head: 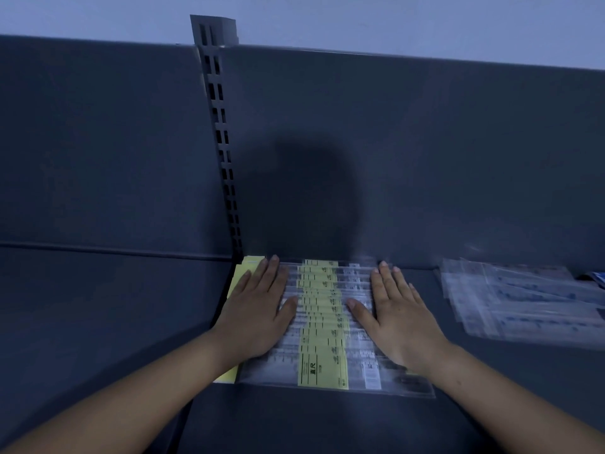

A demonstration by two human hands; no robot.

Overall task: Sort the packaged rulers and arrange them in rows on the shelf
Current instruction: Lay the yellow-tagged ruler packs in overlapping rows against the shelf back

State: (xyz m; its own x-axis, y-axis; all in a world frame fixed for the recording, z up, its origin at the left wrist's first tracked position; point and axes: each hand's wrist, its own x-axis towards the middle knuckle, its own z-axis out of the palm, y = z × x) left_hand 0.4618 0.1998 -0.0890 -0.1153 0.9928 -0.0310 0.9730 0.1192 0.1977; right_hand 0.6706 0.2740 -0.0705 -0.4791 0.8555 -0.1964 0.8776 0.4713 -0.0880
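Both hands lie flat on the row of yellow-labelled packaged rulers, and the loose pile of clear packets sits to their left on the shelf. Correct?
Not quite. The head view shows the loose pile of clear packets on the right, beyond the right hand, not on the left. The rest holds: the left hand and the right hand lie flat on the row of yellow-labelled packaged rulers.

Dim bluish light from behind me throws a dark round shadow [311, 198] on the back panel [425, 142] at centre frame. The wide lens bows the upright post [219, 126], upper left; the clear packets [523, 299] at right are blurred.
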